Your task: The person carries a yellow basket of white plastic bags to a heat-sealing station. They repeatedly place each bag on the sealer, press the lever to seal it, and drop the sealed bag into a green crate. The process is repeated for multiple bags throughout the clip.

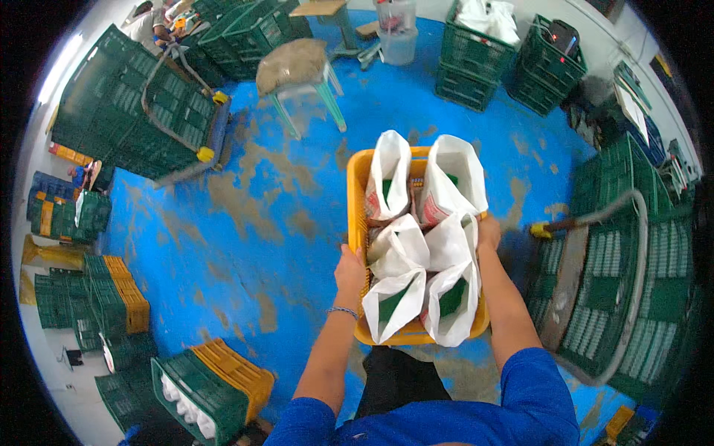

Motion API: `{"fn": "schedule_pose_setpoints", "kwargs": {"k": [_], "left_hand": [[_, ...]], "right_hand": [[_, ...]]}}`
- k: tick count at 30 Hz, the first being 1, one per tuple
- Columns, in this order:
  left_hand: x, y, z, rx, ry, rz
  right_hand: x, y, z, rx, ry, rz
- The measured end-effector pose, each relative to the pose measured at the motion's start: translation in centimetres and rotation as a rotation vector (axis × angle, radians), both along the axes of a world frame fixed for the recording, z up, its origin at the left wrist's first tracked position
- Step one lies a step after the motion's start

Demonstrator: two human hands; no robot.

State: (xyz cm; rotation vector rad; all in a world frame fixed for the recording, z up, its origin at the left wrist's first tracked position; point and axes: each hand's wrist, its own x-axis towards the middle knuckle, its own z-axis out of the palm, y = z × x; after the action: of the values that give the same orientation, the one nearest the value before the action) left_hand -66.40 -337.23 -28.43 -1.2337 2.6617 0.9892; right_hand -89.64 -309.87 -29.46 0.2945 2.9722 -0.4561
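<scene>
Both my hands carry a yellow plastic crate [355, 195] in front of my body, above the blue floor. My left hand [349, 273] grips its left side, and a bracelet circles that wrist. On the opposite side, my right hand [489, 232] holds the crate's edge, its fingers partly hidden by the bags. Several white bags with open tops stand packed inside, among them a tall bag [450, 175] at the far right and a near-left bag [394, 301]. Green material shows inside some of them. Reddish print marks the sides of the far bags.
A stool [297, 67] with a brown sack stands ahead on the worn blue floor [186, 253]. Trolleys hold stacked green crates [111, 104] at left and more crates [625, 297] at right. Green and yellow crates [216, 379] lie near left. Another person [145, 30] is far left.
</scene>
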Motion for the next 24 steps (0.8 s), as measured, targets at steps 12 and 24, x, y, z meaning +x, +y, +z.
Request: {"fn": "schedule_pose_setpoints", "kwargs": {"k": [12, 24], "left_hand": [[-40.5, -25.9, -13.7, -0.064, 0.013, -0.103], [-68.6, -35.8, -13.2, -0.045, -0.075, -0.227]], "right_hand": [[-39.0, -23.1, -18.5, -0.07, -0.033, -0.039], [-62.3, -30.2, -17.9, 0.082, -0.031, -0.134]]}}
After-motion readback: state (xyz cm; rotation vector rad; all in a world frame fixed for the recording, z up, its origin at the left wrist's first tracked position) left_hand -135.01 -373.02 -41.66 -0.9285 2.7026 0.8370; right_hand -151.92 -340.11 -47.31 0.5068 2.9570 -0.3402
